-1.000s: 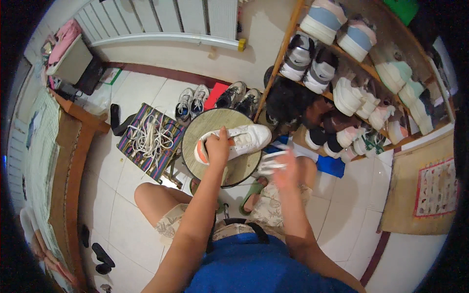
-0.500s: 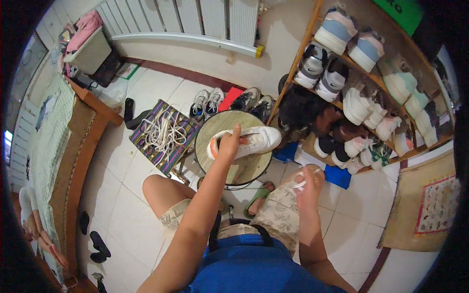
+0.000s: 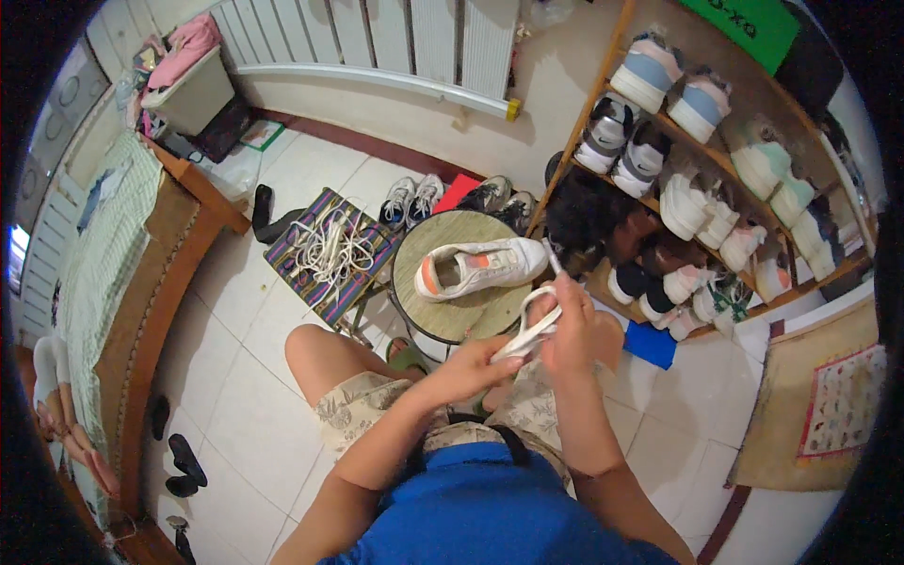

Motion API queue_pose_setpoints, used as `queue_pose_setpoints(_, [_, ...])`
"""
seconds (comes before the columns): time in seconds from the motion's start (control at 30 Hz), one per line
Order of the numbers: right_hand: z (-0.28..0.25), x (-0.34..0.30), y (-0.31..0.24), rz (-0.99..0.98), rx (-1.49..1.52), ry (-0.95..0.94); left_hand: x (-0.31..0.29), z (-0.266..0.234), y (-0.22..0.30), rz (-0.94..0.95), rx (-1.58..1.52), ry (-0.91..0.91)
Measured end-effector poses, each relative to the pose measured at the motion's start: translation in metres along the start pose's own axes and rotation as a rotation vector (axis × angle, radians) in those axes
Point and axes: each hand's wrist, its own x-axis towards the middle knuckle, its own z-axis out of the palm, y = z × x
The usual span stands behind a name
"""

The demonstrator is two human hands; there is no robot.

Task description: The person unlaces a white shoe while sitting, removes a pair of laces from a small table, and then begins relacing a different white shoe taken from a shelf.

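"So, why does the round worktop (image 3: 443, 321) bear the white sneaker (image 3: 480, 271)?"

"Perhaps to leave both our hands free: it lies opening up, toe to our right."

"And our grip?"

"Our left hand (image 3: 471, 367) and right hand (image 3: 571, 330) both pinch the white shoelace (image 3: 527, 336), looped between them, maybe to control its slack."

"What can't we tell?"

"How much of it our palms hide, or where its tips lie."

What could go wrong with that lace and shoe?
The white lace is looped between the left hand and right hand, so it might twist or knot. The white shoe lies with its toe near the edge of the round stool, neither hand gripping it; a bump could perhaps knock it off.
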Motion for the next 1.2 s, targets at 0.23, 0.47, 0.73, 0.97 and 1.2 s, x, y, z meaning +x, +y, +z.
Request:
queue_pose_setpoints(0.23, [-0.057, -0.018, 0.024, -0.050, -0.366, -0.004, -0.034, -0.070, -0.003, -0.049, 0.178, 0.362])
queue_pose_setpoints(0.47, [-0.096, -0.050, 0.042, 0.029, -0.408, -0.067, -0.026, -0.193, 0.069, 0.315, 0.500, 0.771])
queue_pose_setpoints(0.73, [-0.121, -0.077, 0.054, 0.087, -0.397, 0.004, -0.012, -0.285, 0.041, -0.008, 1.452, 1.018])
queue_pose_setpoints(0.97, [-0.138, -0.092, 0.068, 0.185, -0.432, 0.079, 0.013, -0.205, -0.056, 0.034, 0.905, 0.718])
queue_pose_setpoints(1.2, [-0.118, -0.080, 0.064, 0.158, -0.452, 0.068, 0.054, -0.150, -0.092, 0.008, 0.326, 0.463])
